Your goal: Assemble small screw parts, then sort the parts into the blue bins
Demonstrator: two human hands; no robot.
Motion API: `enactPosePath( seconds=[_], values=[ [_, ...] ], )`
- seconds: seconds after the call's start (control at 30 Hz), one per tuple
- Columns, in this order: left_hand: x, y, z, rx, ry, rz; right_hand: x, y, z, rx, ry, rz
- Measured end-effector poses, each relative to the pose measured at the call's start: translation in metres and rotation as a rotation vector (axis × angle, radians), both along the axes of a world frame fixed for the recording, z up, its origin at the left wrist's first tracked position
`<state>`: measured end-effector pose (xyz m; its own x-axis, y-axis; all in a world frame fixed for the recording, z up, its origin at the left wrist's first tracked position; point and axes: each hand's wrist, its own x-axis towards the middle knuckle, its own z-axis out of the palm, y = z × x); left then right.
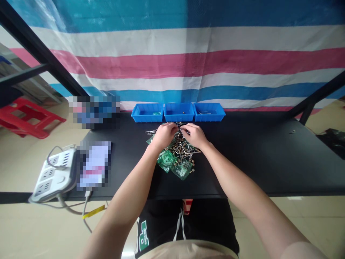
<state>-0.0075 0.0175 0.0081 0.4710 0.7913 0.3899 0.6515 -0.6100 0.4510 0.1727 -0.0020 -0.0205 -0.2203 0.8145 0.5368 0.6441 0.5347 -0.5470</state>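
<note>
My left hand [166, 136] and my right hand [194, 135] meet over the far part of a loose pile, fingertips pinched close together. Whatever lies between those fingertips is too small and hidden to name. Below them spreads the heap of thin metal pins with brass-coloured ends [184, 148]. At its near side lie a green plastic packet [166, 159] and a clear-green packet with pale strips inside [183, 169]. Several pins [151, 132] stick out to the left of my left hand.
Behind the pile stand a left blue bin [147, 118], a middle blue bin [179, 117] and a right blue bin [210, 117], each with a few small pieces. A white power strip [55, 174] and a blurred-out flat object [94, 163] are on the left of the black table [256, 162].
</note>
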Motion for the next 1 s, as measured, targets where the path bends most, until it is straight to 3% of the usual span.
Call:
enactPosePath(
  seconds=[0.2,0.37,0.6,0.77,1.0],
  values=[
    [0.002,-0.003,0.001,-0.033,-0.065,-0.025,0.002,0.001,0.001,0.020,-0.013,-0.077],
    [0.001,-0.003,0.000,-0.050,-0.130,0.032,0.004,0.001,0.001,0.016,-0.016,-0.032],
    [0.001,-0.005,0.005,-0.051,-0.070,0.003,0.002,-0.002,0.006,-0.054,0.078,-0.053],
    [0.000,-0.003,0.003,0.012,-0.117,0.049,0.005,0.003,0.010,-0.173,0.490,-0.136],
    [-0.001,-0.001,0.000,0.034,-0.093,0.080,0.021,0.022,0.015,-0.337,1.168,-0.389]
  ],
)
